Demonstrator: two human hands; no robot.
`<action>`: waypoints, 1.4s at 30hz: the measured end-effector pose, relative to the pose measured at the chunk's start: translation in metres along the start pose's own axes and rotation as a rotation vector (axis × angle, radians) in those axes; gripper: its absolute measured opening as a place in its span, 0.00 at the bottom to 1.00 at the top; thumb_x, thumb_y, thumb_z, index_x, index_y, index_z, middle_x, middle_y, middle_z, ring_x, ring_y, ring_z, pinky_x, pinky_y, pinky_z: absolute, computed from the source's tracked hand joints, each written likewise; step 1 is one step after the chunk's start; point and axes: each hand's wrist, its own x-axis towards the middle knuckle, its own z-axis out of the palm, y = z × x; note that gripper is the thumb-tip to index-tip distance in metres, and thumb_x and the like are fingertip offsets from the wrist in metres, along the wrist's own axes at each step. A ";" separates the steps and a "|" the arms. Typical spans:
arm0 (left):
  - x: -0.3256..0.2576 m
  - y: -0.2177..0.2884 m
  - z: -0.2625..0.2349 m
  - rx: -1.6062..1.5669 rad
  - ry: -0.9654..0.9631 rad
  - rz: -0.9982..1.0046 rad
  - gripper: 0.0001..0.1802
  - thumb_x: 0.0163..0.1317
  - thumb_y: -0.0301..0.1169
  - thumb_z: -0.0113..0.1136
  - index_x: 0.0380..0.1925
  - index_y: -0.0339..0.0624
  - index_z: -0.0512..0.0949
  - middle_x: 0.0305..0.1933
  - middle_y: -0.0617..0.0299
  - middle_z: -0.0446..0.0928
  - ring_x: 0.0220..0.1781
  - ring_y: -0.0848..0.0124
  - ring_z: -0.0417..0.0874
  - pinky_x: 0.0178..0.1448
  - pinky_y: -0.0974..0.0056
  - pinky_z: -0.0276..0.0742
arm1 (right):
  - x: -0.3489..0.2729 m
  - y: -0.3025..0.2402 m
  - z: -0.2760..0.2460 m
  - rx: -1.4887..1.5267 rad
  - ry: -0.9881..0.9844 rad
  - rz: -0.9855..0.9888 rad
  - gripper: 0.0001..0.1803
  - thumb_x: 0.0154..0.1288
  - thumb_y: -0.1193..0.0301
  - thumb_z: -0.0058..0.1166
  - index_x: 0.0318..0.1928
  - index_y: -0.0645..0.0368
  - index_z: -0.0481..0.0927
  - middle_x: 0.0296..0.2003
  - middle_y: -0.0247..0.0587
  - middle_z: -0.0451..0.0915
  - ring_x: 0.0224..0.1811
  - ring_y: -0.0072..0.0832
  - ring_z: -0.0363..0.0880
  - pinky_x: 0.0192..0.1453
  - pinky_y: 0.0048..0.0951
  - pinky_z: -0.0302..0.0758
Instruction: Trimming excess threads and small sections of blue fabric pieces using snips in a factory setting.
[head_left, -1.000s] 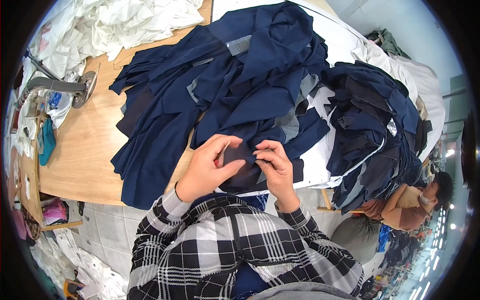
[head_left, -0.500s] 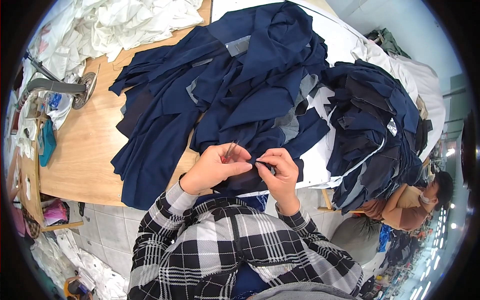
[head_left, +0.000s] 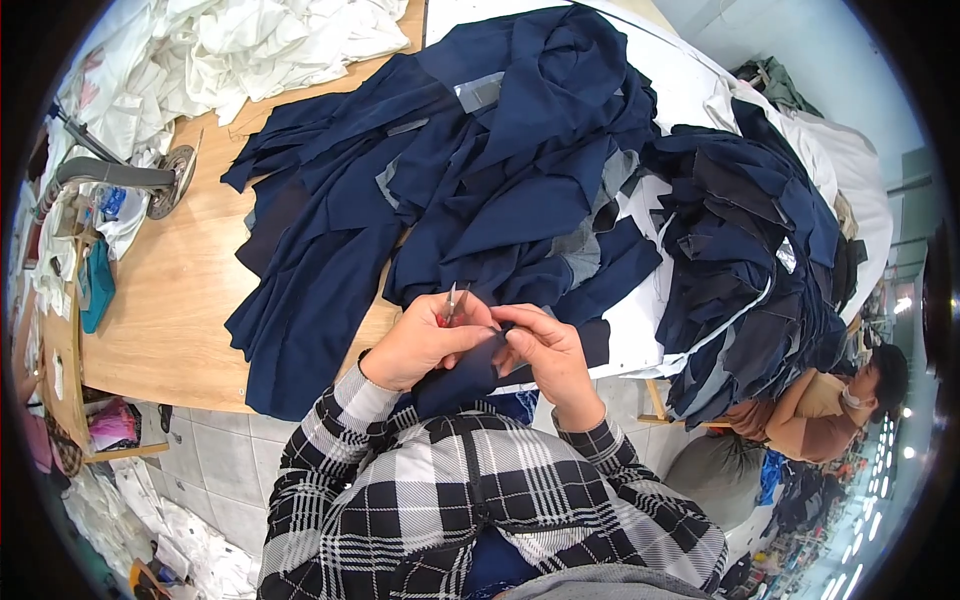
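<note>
Tucked in my left hand (head_left: 412,345) is a small pair of scissors (head_left: 450,305) with red on the handles, its blades pointing up and apart. The same hand's thumb and forefinger pinch the edge of a dark navy fabric piece (head_left: 455,388). My right hand (head_left: 556,362) is closed with its fingertips on that edge, close to the left fingertips. The piece hangs down between my hands at the table's front edge. Just beyond lies a large heap of navy garment pieces (head_left: 470,220), with grey patches showing.
A tied bundle of navy pieces (head_left: 745,220) lies to the right. White cloth (head_left: 270,60) is heaped at the far left, near a stand with a round metal base (head_left: 172,182). A teal item (head_left: 97,285) sits at the left edge. Another person (head_left: 815,410) is at the right.
The navy piece has shifted, and more of it hangs below my hands. My right hand has turned and opened a little at the lower fingers. The scissors stand more upright.
</note>
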 end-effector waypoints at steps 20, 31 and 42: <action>0.002 -0.001 0.006 -0.036 0.078 -0.063 0.04 0.56 0.26 0.61 0.31 0.39 0.78 0.20 0.73 0.71 0.17 0.86 0.65 0.20 0.79 0.58 | 0.000 0.002 -0.010 0.116 0.066 0.132 0.07 0.60 0.82 0.54 0.40 0.65 0.78 0.36 0.35 0.79 0.37 0.16 0.75 0.43 0.16 0.71; 0.006 -0.006 0.001 -0.088 0.027 -0.135 0.04 0.57 0.28 0.61 0.30 0.40 0.78 0.18 0.74 0.69 0.16 0.86 0.64 0.20 0.78 0.58 | 0.004 -0.002 -0.007 -0.073 0.010 0.070 0.06 0.56 0.80 0.59 0.36 0.64 0.80 0.30 0.25 0.76 0.31 0.09 0.70 0.35 0.11 0.65; 0.008 -0.007 -0.001 0.104 0.071 -0.009 0.06 0.58 0.30 0.61 0.30 0.39 0.78 0.23 0.72 0.73 0.20 0.88 0.66 0.22 0.79 0.60 | 0.007 -0.003 -0.009 -0.165 -0.008 0.211 0.07 0.55 0.78 0.59 0.36 0.64 0.80 0.28 0.25 0.77 0.29 0.08 0.69 0.32 0.11 0.65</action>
